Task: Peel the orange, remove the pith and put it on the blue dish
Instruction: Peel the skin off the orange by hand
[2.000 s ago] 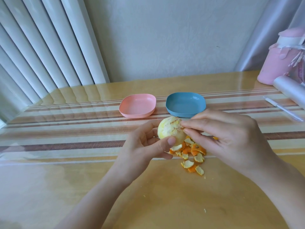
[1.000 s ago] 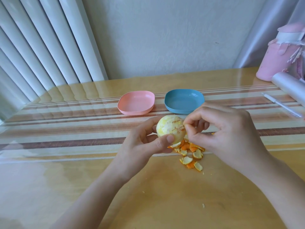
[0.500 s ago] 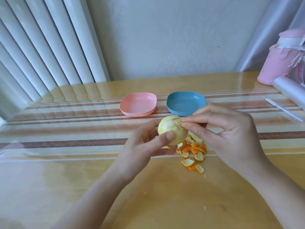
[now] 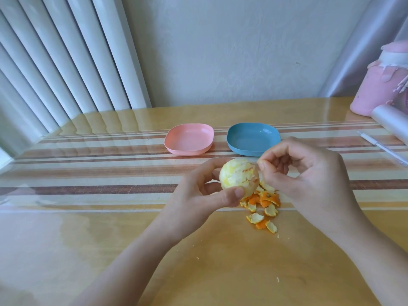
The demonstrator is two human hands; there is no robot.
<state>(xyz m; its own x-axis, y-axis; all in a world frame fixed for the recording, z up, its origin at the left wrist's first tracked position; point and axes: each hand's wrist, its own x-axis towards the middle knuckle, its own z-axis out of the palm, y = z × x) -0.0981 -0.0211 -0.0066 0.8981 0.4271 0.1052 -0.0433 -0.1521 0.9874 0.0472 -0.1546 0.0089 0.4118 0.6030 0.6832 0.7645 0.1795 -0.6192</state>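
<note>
Left hand [image 4: 198, 195] wraps orange [image 4: 239, 176], lifts it off counter [image 4: 110, 239], likely to steady it. Right hand [image 4: 309, 173] pinches pith bit [image 4: 258, 161] at orange's edge. Peel scraps [image 4: 262, 204] piled underneath. Blue dish [image 4: 252, 138] waits just behind, beside pink dish [image 4: 188, 139]. Shiny striped counter; white blinds [image 4: 55, 62] left.

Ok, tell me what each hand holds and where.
The left hand grips the peeled orange, thumb on its near underside, fingers behind it. The right hand pinches a small shred at the orange's upper right, between thumb and forefinger.
</note>
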